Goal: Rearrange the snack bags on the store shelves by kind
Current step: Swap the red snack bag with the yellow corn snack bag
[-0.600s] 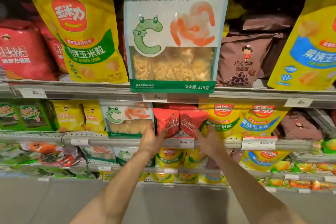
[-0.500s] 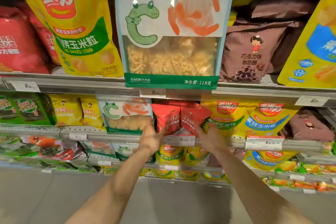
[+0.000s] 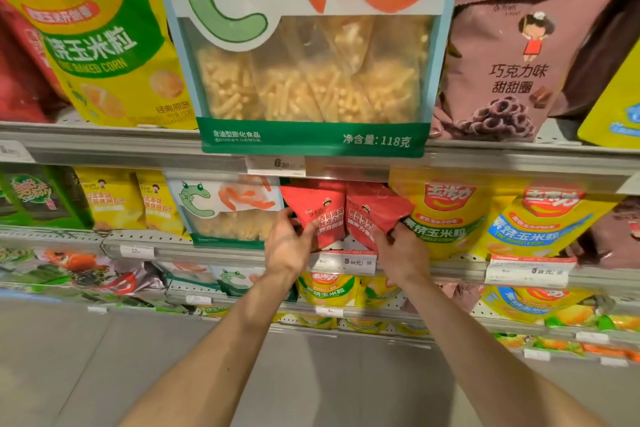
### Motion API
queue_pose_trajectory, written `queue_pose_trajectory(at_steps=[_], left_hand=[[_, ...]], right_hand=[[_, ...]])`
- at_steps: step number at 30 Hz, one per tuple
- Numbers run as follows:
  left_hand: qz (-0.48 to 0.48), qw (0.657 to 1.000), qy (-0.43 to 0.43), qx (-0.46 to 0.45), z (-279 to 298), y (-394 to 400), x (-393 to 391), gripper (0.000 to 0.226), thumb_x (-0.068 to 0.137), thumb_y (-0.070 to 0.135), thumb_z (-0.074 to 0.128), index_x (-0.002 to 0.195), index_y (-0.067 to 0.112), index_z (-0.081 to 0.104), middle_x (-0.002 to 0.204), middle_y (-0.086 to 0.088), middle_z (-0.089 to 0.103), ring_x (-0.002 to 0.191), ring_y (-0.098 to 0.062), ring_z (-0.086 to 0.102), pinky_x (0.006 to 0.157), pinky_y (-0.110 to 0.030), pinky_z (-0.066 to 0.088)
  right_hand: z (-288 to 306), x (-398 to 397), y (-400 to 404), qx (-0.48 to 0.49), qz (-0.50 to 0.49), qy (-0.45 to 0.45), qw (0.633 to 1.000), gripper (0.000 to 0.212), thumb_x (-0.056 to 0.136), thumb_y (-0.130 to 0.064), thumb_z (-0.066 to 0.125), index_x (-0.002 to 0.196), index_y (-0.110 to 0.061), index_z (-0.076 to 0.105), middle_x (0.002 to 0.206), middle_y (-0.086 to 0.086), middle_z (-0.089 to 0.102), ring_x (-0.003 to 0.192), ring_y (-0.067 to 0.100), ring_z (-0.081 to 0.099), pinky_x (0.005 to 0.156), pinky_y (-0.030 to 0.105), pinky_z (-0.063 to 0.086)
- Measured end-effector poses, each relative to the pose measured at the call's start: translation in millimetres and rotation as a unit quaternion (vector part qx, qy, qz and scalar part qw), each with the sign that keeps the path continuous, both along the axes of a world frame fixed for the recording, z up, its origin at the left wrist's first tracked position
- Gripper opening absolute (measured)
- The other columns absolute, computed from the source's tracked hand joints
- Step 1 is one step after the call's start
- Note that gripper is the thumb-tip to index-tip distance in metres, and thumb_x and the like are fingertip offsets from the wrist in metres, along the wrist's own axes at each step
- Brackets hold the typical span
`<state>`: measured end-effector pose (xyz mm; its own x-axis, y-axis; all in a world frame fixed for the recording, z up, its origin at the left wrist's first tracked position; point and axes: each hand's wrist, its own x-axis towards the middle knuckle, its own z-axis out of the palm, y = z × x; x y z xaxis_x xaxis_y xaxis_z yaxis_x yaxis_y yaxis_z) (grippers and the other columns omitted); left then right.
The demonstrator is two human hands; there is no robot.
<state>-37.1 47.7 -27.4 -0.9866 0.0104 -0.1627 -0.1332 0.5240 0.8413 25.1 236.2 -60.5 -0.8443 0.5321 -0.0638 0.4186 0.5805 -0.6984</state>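
Two small red snack bags stand side by side on the second shelf. My left hand grips the left red bag by its lower left edge. My right hand holds the right red bag at its lower right corner. Both bags tilt outward at the top. To their left stands a shrimp-stick bag with a clear window. To their right stand yellow baked-corn bags.
A large shrimp-stick bag hangs over the top shelf edge, with a yellow corn bag left of it and a brown chocolate-ring bag right. Price tags line the shelf rails. Lower shelves hold more corn and seaweed bags.
The view has moved closer to the shelves. Both hands have closed on the two red bags and tipped them outward.
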Motion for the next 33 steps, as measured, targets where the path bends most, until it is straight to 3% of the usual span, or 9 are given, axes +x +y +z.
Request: queue_pose_trajectory(at_steps=[7, 10, 15, 18, 21, 23, 25, 28, 33], left_hand=[[0.010, 0.999, 0.040, 0.001, 4, -2, 6, 0.037, 0.101, 0.036, 0.066, 0.130, 0.013, 0.061, 0.109, 0.002, 0.070, 0.099, -0.017, 0.065, 0.089, -0.028, 0.051], [0.016, 0.998, 0.058, 0.004, 1, -5, 9, 0.032, 0.100, 0.044, 0.064, 0.113, 0.015, 0.067, 0.100, 0.000, 0.074, 0.094, -0.024, 0.070, 0.087, -0.043, 0.059], [0.019, 0.996, 0.065, 0.052, -8, -14, 11, 0.025, 0.089, 0.071, 0.058, 0.096, 0.047, 0.054, 0.108, 0.000, 0.069, 0.105, -0.024, 0.068, 0.089, -0.052, 0.059], [0.015, 0.994, 0.051, 0.100, 1, -19, 19, 0.015, 0.101, 0.048, 0.059, 0.102, 0.035, 0.052, 0.107, 0.002, 0.070, 0.101, -0.021, 0.070, 0.088, -0.046, 0.061], [0.015, 0.989, 0.039, 0.143, 2, -31, 24, 0.022, 0.105, 0.042, 0.055, 0.111, 0.021, 0.052, 0.110, 0.001, 0.070, 0.096, -0.012, 0.071, 0.073, -0.020, 0.058], [0.025, 0.984, 0.031, 0.176, 3, -40, 26, 0.023, 0.105, 0.039, 0.055, 0.114, 0.018, 0.053, 0.110, 0.002, 0.071, 0.098, -0.009, 0.071, 0.070, -0.014, 0.055], [0.038, 0.982, 0.028, 0.182, 3, -50, 26, 0.027, 0.105, 0.038, 0.056, 0.118, 0.014, 0.053, 0.111, 0.002, 0.071, 0.097, -0.007, 0.070, 0.072, -0.015, 0.054], [0.053, 0.979, 0.004, 0.195, 1, -63, 28, 0.031, 0.104, 0.038, 0.057, 0.120, 0.013, 0.049, 0.111, -0.001, 0.069, 0.098, -0.013, 0.069, 0.084, -0.033, 0.057], [0.049, 0.968, -0.057, 0.240, -4, -67, 32, 0.040, 0.104, 0.037, 0.056, 0.137, 0.016, 0.047, 0.117, -0.006, 0.072, 0.098, -0.017, 0.075, 0.082, -0.034, 0.061]], right_hand=[[-1, 0, 10, 0.009, 0.009, -0.001, 1.000, 0.031, 0.103, -0.040, 0.053, 0.091, -0.015, 0.066, 0.088, 0.000, 0.072, 0.073, 0.020, 0.064, 0.054, 0.021, 0.035], [2, 1, 15, -0.005, 0.009, -0.004, 1.000, 0.035, 0.103, -0.040, 0.053, 0.078, -0.017, 0.061, 0.075, 0.000, 0.068, 0.063, 0.016, 0.059, 0.050, 0.021, 0.034], [6, 2, 24, -0.018, 0.023, -0.003, 1.000, 0.040, 0.103, -0.038, 0.054, 0.067, -0.021, 0.056, 0.063, -0.008, 0.059, 0.058, 0.010, 0.056, 0.050, 0.024, 0.034], [9, 2, 30, -0.021, 0.046, 0.002, 0.999, 0.041, 0.103, -0.039, 0.054, 0.065, -0.023, 0.057, 0.061, -0.009, 0.057, 0.057, 0.010, 0.055, 0.051, 0.024, 0.035], [12, 5, 33, -0.031, 0.067, 0.008, 0.997, 0.035, 0.102, -0.040, 0.055, 0.072, -0.024, 0.063, 0.065, -0.009, 0.062, 0.061, 0.011, 0.061, 0.052, 0.022, 0.038], [16, 7, 33, -0.049, 0.075, 0.020, 0.996, 0.034, 0.102, -0.037, 0.057, 0.070, -0.025, 0.062, 0.062, -0.011, 0.060, 0.058, 0.006, 0.058, 0.052, 0.019, 0.037], [21, 8, 33, -0.062, 0.085, 0.040, 0.994, 0.039, 0.101, -0.035, 0.058, 0.063, -0.026, 0.058, 0.054, -0.011, 0.055, 0.051, 0.008, 0.053, 0.054, 0.024, 0.038], [32, 11, 34, -0.074, 0.111, 0.070, 0.989, 0.039, 0.102, -0.032, 0.059, 0.064, -0.024, 0.057, 0.053, -0.009, 0.054, 0.050, 0.010, 0.052, 0.052, 0.027, 0.040], [59, 15, 26, -0.141, 0.141, 0.101, 0.975, 0.038, 0.104, -0.030, 0.054, 0.069, -0.014, 0.055, 0.056, -0.005, 0.053, 0.048, 0.003, 0.051, 0.049, 0.018, 0.041]])
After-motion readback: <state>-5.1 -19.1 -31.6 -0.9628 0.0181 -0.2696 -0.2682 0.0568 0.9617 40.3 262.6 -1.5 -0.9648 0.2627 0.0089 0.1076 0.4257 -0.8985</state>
